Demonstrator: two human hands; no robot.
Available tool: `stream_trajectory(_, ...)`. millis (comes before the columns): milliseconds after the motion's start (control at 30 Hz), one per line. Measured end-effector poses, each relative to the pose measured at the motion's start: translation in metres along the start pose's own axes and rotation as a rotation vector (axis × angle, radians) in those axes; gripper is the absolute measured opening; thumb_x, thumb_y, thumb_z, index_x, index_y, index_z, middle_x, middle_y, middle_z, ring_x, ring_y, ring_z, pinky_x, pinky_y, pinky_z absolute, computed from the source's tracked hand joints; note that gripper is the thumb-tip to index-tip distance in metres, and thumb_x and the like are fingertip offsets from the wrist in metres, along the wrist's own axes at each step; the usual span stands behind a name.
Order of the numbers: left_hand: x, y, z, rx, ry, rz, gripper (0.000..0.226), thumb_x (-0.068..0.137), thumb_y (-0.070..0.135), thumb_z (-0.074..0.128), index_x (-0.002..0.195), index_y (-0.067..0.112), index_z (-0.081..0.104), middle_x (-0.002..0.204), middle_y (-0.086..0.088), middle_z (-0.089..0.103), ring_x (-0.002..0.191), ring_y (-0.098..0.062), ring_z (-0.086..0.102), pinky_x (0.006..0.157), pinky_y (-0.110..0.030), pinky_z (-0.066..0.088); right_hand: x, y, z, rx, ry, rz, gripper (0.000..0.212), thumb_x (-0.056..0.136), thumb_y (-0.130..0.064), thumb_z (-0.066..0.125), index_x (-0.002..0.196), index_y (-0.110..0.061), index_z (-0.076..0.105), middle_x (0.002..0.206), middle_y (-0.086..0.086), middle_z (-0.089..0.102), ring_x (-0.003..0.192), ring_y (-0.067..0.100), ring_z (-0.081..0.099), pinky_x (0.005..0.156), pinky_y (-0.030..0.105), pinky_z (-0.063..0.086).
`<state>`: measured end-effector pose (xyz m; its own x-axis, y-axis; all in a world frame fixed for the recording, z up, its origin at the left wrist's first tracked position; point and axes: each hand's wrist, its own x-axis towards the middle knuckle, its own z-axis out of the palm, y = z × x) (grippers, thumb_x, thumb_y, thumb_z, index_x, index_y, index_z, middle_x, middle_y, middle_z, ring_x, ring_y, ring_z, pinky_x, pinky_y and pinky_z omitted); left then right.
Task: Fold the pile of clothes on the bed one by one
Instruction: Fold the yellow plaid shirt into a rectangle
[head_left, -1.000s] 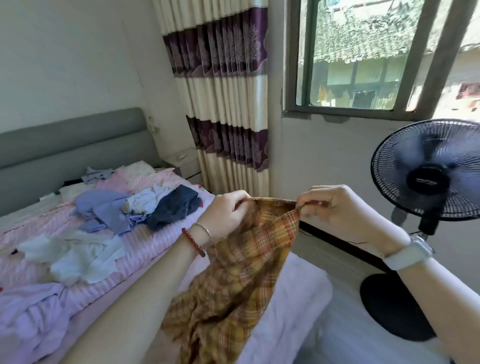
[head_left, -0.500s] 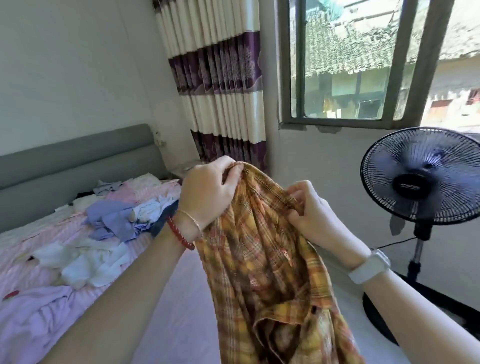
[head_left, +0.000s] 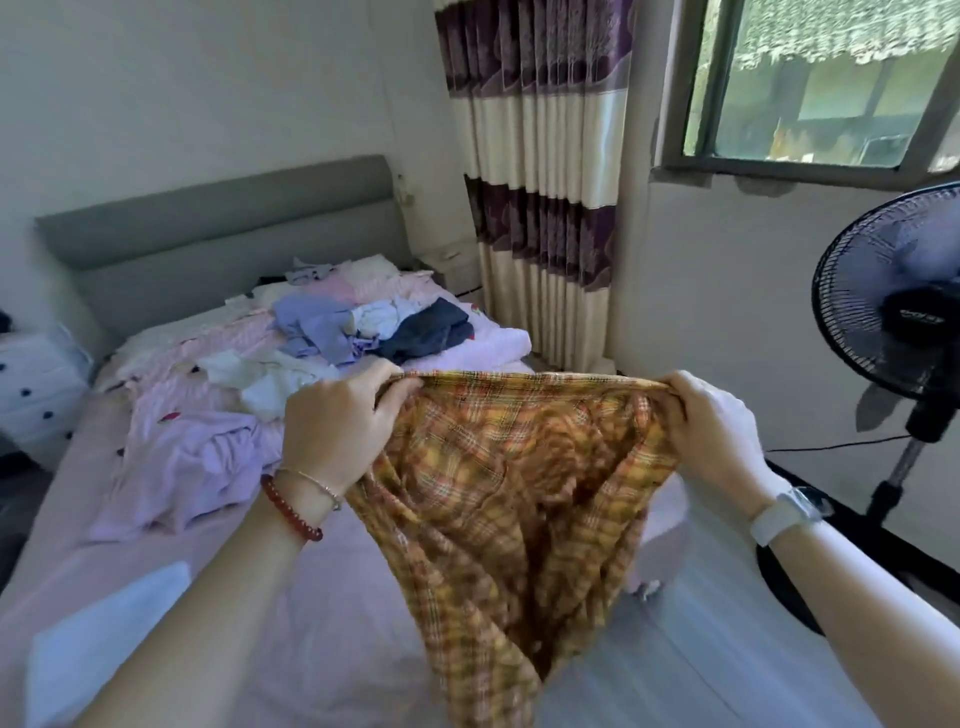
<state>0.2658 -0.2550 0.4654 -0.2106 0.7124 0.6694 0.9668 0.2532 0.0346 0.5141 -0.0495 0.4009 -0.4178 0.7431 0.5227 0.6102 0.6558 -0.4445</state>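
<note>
An orange and yellow plaid garment (head_left: 514, 499) hangs in front of me over the near part of the bed (head_left: 322, 613). My left hand (head_left: 337, 421) grips one end of its top edge and my right hand (head_left: 711, 431) grips the other end, so the edge is stretched straight between them. The rest of the cloth droops in loose folds below. Farther up the bed lies the pile of clothes (head_left: 332, 332): blue, white and dark navy pieces, with a lilac garment (head_left: 182, 467) spread closer to me.
A grey headboard (head_left: 223, 228) backs the bed. A black standing fan (head_left: 904, 312) stands at the right by the bed's edge. Striped curtains (head_left: 540, 182) and a window (head_left: 831, 83) are behind. A white dotted cabinet (head_left: 36, 384) stands at the left.
My hands were close together bunching the plaid garment; they have moved apart and lower, stretching its top edge wide. The view has turned left toward the bed.
</note>
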Motion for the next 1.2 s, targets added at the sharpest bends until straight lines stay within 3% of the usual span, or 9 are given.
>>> stream_trajectory(133, -0.076, -0.007, -0.028, -0.008, -0.173, -0.048, 0.038, 0.084, 0.053, 0.050, 0.075, 0.019, 0.064, 0.048, -0.001, 0.056, 0.043, -0.022, 0.054, 0.038, -0.017, 0.022, -0.046, -0.016, 0.001, 0.073, 0.027, -0.037, 0.019, 0.091, -0.010, 0.049, 0.100, -0.005, 0.064, 0.093, 0.013, 0.069, 0.084, 0.037, 0.062, 0.068, 0.034, 0.041)
stream_trajectory(233, -0.142, 0.001, -0.048, -0.159, -0.342, -0.224, 0.031, 0.086, 0.046, 0.054, 0.091, 0.017, 0.065, 0.074, -0.002, 0.067, 0.071, -0.026, 0.063, 0.053, -0.030, 0.041, -0.091, -0.024, -0.002, 0.152, -0.006, -0.037, 0.024, 0.090, -0.015, 0.046, 0.105, -0.007, 0.063, 0.094, 0.012, 0.069, 0.086, 0.035, 0.063, 0.071, 0.033, 0.041)
stream_trajectory(367, -0.201, 0.028, -0.078, -0.117, -0.126, -0.241, 0.019, 0.084, 0.030, 0.055, 0.085, 0.011, 0.060, 0.073, -0.001, 0.065, 0.063, -0.028, 0.062, 0.046, -0.025, 0.036, -0.144, -0.027, -0.024, 0.258, 0.040, -0.123, 0.037, 0.088, -0.036, 0.040, 0.099, -0.010, 0.063, 0.092, 0.006, 0.069, 0.080, 0.028, 0.063, 0.071, 0.031, 0.045)
stream_trajectory(500, -0.204, 0.060, -0.104, -0.015, 0.077, -0.318, 0.018, 0.082, 0.022, 0.065, 0.078, 0.006, 0.058, 0.049, -0.001, 0.053, 0.040, -0.026, 0.051, 0.041, -0.013, 0.021, -0.152, -0.030, -0.051, 0.331, 0.195, -0.146, 0.024, 0.091, -0.023, 0.048, 0.095, -0.006, 0.063, 0.087, 0.005, 0.068, 0.075, 0.028, 0.063, 0.069, 0.035, 0.049)
stream_trajectory(733, -0.177, 0.055, -0.107, -0.293, 0.131, -0.611, 0.014, 0.088, 0.018, 0.061, 0.082, 0.009, 0.053, 0.059, -0.001, 0.054, 0.055, -0.014, 0.050, 0.051, -0.022, 0.034, -0.120, -0.055, -0.046, 0.324, 0.192, -0.019, 0.026, 0.088, -0.031, 0.059, 0.089, -0.006, 0.068, 0.077, 0.013, 0.069, 0.072, 0.035, 0.062, 0.068, 0.039, 0.049)
stream_trajectory(867, -0.160, 0.020, -0.074, -0.336, 0.066, -0.722, 0.015, 0.089, 0.020, 0.060, 0.083, 0.009, 0.052, 0.061, 0.006, 0.051, 0.056, -0.008, 0.048, 0.050, -0.011, 0.035, -0.084, -0.065, -0.005, 0.340, 0.032, 0.092, 0.022, 0.088, -0.032, 0.060, 0.089, -0.012, 0.070, 0.082, 0.010, 0.070, 0.081, 0.031, 0.061, 0.074, 0.039, 0.048)
stream_trajectory(1000, -0.127, -0.032, -0.021, -0.285, 0.053, -0.821, 0.016, 0.091, 0.021, 0.057, 0.083, 0.008, 0.051, 0.064, 0.008, 0.049, 0.059, -0.006, 0.046, 0.049, -0.009, 0.031, -0.029, -0.078, 0.065, 0.391, -0.076, 0.140, 0.027, 0.089, -0.026, 0.058, 0.077, -0.003, 0.064, 0.068, 0.010, 0.061, 0.067, 0.029, 0.053, 0.058, 0.031, 0.038)
stream_trajectory(1100, -0.086, -0.087, 0.037, -0.278, 0.037, -0.923, 0.019, 0.092, 0.022, 0.055, 0.083, 0.006, 0.050, 0.063, 0.004, 0.049, 0.063, -0.015, 0.047, 0.049, -0.023, 0.027, 0.035, -0.086, 0.135, 0.422, -0.140, 0.179, 0.035, 0.088, -0.018, 0.055, 0.067, 0.009, 0.052, 0.061, 0.019, 0.053, 0.057, 0.031, 0.043, 0.053, 0.033, 0.030)
stream_trajectory(1200, -0.035, -0.149, 0.107, -0.284, -0.016, -1.032, 0.019, 0.092, 0.021, 0.054, 0.083, 0.004, 0.050, 0.066, -0.001, 0.050, 0.071, -0.021, 0.047, 0.055, -0.030, 0.023, 0.113, -0.090, 0.223, 0.537, -0.242, 0.316, 0.034, 0.086, -0.010, 0.053, 0.056, -0.003, 0.040, 0.051, 0.005, 0.037, 0.050, 0.017, 0.032, 0.051, 0.031, 0.026)
